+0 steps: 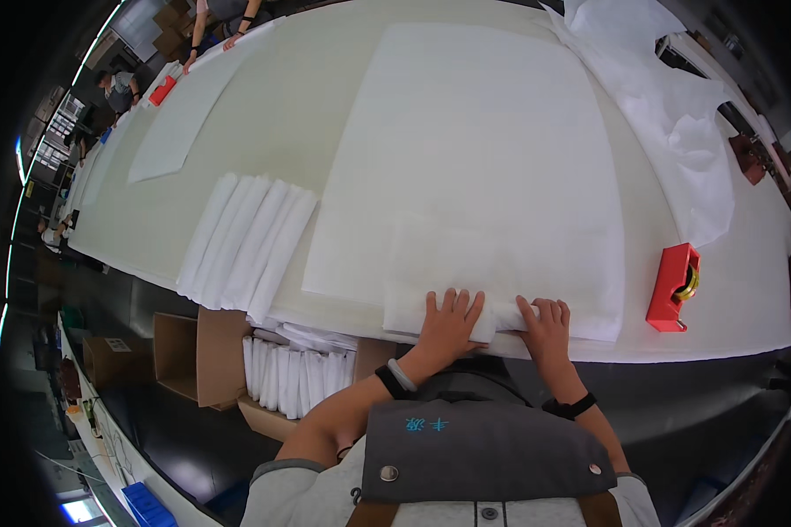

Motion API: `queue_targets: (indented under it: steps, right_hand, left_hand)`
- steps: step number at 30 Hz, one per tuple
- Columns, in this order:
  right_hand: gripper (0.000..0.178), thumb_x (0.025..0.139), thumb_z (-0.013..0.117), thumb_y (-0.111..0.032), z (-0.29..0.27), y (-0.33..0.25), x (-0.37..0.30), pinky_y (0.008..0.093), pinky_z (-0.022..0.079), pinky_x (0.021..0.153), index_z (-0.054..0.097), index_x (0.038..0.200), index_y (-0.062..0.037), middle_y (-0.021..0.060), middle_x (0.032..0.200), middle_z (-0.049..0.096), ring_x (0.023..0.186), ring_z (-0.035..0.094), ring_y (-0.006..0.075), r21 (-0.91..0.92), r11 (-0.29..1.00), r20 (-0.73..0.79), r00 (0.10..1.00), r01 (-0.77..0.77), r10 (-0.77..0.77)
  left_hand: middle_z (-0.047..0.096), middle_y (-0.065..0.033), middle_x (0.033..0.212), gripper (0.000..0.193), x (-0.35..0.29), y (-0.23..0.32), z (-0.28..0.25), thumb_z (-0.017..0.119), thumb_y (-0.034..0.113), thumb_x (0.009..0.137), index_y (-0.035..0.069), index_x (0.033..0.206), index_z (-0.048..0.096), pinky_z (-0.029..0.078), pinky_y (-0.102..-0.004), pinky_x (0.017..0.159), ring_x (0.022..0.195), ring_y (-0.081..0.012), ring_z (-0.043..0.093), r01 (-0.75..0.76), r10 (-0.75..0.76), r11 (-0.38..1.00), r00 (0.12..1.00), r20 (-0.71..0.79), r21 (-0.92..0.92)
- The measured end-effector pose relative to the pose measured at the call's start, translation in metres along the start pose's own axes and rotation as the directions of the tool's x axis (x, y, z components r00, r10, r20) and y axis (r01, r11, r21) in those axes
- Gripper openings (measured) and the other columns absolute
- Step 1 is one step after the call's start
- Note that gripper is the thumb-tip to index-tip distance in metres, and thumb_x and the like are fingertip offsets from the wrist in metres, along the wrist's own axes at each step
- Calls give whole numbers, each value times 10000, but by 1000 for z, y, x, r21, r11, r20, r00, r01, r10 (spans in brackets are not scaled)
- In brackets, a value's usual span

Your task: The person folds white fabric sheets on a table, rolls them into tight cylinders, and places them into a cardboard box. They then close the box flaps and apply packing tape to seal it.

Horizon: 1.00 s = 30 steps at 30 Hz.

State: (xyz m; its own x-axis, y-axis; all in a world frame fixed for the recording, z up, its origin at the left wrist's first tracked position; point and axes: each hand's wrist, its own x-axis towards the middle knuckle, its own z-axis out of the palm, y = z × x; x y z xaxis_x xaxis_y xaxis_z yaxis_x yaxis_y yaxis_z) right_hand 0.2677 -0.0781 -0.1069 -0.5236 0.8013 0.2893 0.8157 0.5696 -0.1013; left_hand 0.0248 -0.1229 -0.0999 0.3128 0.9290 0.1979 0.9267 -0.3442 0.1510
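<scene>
My left hand [448, 327] lies with its fingers spread over a folded white sheet [406, 312] at the table's near edge; its thumb is by the end of the fold. Just right of it, my right hand [547, 331] has its fingers bent over a narrow white roll [506, 316], the thumb hidden. The fold and roll rest on a large stack of flat white sheets [475, 140], which stretches far across the table. Whether fold and roll are one piece, I cannot tell.
Several white rolls [248, 241] lie side by side on the left. Below them, an open cardboard box [222, 356] holds more rolls. A red tape dispenser [674, 288] stands right, near loose white sheeting [668, 132]. Another person's hands [230, 41] work at the far left.
</scene>
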Motion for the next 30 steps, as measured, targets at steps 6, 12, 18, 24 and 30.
queue_targets:
  steps: [6, 12, 18, 24, 30]
  right_hand:
    - [793, 662, 904, -163, -4, -6, 1, 536, 409, 1085, 610, 1396, -233, 74, 1130, 597, 1126, 588, 261, -4, 1000, 0, 1000, -16, 16]
    - [748, 699, 895, -193, 0, -6, -4, 536, 398, 1093, 614, 1391, -238, 71, 1114, 594, 1122, 586, 261, -2, 1000, 33, 999, -12, 12]
    - [766, 735, 874, -239, -7, -6, -6, 558, 350, 1146, 575, 1439, -219, 74, 1178, 586, 1185, 564, 264, 14, 999, 88, 995, -38, 36]
    - [887, 781, 847, -312, -30, 18, -39, 599, 191, 1260, 446, 1550, -125, 76, 1488, 517, 1442, 435, 318, 86, 971, 84, 972, -225, 218]
    - [694, 962, 754, -212, -36, 45, -94, 542, 417, 1171, 421, 1536, -8, 209, 1457, 535, 1360, 539, 363, 415, 663, -296, 596, -623, 746]
  left_hand:
    - [550, -159, 1314, 1014, -4, -2, 4, 795, 643, 741, 83, 1521, 472, 377, -604, 1008, 1246, -355, 504, -19, 19, 1000, 999, -37, 2]
    - [516, -162, 1418, 1019, -1, -3, -2, 816, 561, 763, 87, 1569, 412, 344, -609, 1126, 1379, -358, 452, -120, 120, 992, 993, -1, -28]
    - [418, -108, 1610, 911, 22, 2, 7, 765, 446, 870, 97, 1605, 355, 309, -549, 1220, 1511, -293, 356, -282, 309, 939, 943, 124, -197]
    - [363, -16, 1671, 885, 33, 7, 0, 686, 549, 909, 171, 1629, 336, 273, -640, 1205, 1539, -273, 322, -346, 363, 931, 913, 184, -119]
    - [332, -20, 1689, 813, 41, 6, 0, 593, 603, 954, 189, 1615, 363, 241, -653, 1220, 1578, -249, 253, -404, 424, 905, 882, 204, -136]
